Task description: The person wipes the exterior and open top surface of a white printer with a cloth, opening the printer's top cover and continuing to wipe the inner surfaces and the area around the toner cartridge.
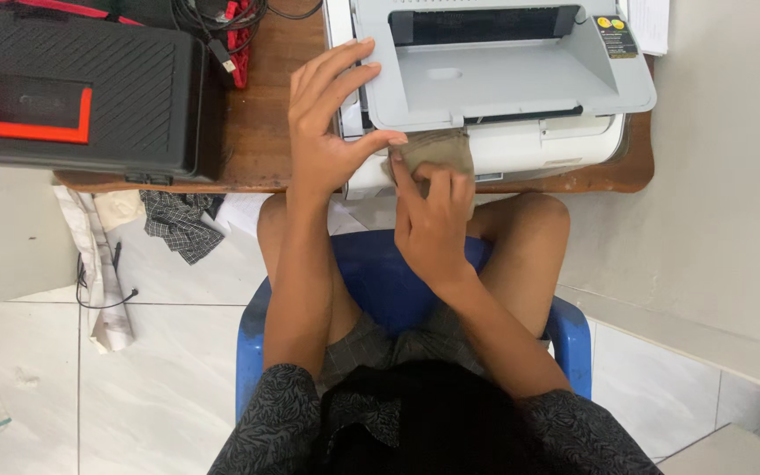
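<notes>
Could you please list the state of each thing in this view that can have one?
Printer: upright on the wooden table, front panel looks slightly ajar.
Cloth: bunched, pressed against the printer's front.
Right hand: gripping the cloth.
Left hand: fingers spread on the printer's left corner, thumb touching the cloth.
Black case: closed, lying flat.
Blue chair: occupied.
Checked rag: crumpled on the floor.

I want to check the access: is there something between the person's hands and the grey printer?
Only a brownish cloth, which the right hand presses against the printer front. The left hand lies directly on the printer's left edge.
</notes>
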